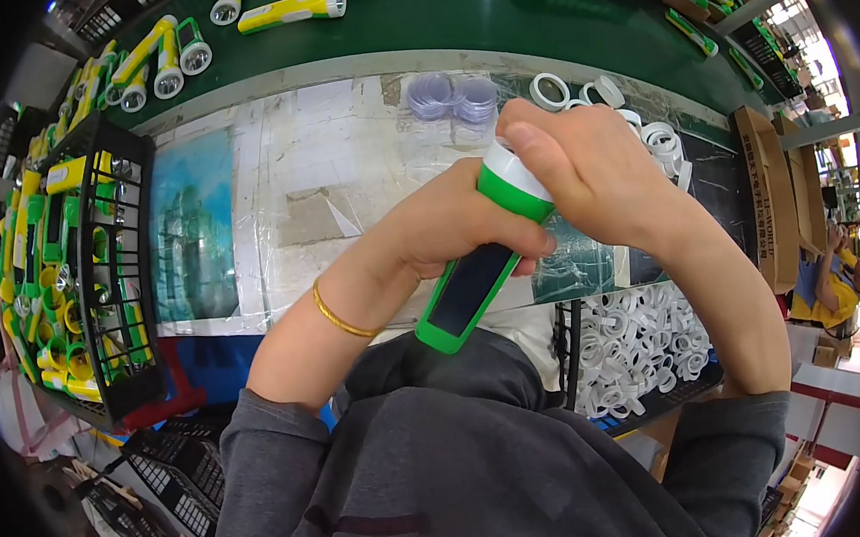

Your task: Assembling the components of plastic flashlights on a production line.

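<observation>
A green flashlight (464, 294) with a dark panel along its body is held at a slant above the table's near edge. My left hand (476, 210) wraps round the body just below the head. Over the white ring (516, 171) at the head end, my right hand (588, 168) is closed, its thumb lying along the top. The fingertips on the far side of the ring are hidden. Beyond the hands lie stacks of clear round lenses (451, 97), and several loose white rings (660, 138) lie to the right of them.
At the left stands a black crate (117, 280) full of yellow and green flashlights. More flashlights (292, 11) lie on the green belt (414, 35) at the back. A bin of white rings (640, 349) sits below the table's right side, near a cardboard box (766, 200). Another person (835, 285) is far right.
</observation>
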Demonstrator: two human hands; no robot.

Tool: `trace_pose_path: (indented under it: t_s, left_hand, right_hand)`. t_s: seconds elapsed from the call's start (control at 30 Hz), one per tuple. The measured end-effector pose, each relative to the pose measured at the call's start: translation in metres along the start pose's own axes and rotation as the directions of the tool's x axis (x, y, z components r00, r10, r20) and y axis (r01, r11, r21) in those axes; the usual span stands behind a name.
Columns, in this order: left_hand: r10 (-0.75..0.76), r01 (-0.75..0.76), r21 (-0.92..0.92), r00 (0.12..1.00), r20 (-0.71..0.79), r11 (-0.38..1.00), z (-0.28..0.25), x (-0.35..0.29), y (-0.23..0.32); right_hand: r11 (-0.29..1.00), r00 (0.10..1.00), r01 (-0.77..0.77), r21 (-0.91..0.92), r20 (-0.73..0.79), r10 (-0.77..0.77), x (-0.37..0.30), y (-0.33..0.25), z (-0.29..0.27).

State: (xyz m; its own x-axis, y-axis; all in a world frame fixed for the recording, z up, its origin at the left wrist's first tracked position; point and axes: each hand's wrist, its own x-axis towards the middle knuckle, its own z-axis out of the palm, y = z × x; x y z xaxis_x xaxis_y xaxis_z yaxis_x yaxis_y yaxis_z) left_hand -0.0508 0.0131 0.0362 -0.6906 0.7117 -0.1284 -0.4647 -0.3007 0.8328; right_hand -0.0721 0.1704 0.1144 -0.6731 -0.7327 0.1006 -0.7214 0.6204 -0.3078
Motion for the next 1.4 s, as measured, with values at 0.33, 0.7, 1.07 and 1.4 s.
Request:
trace_pose_path:
  t_s: [0.33,0.7,1.07,1.4]
  left_hand:
    - [-0.072,0.094,-0.217,0.992,0.106,0.972,-0.003,-0.001,-0.004]
    - [0.019,0.066,-0.440,0.983,0.185,0.895,-0.001,-0.006,-0.007]
    - [0.368,-0.342,0.390,0.930,0.009,0.855,0.009,-0.023,-0.019]
    - [0.387,-0.301,0.749,0.920,0.064,0.590,0.006,-0.014,-0.020]
  right_hand:
    - [0.972,0.951,-0.235,-0.025,0.201,0.235,0.016,0.002,-0.012]
    - [0.723,0.848,-0.507,0.469,0.420,0.322,0.008,0.016,-0.011]
    - [0.949,0.926,0.311,-0.049,-0.208,-0.314,-0.028,-0.011,0.013]
    - [0.966,0.973,0.229,-0.118,0.018,-0.229,-0.048,-0.013,0.001]
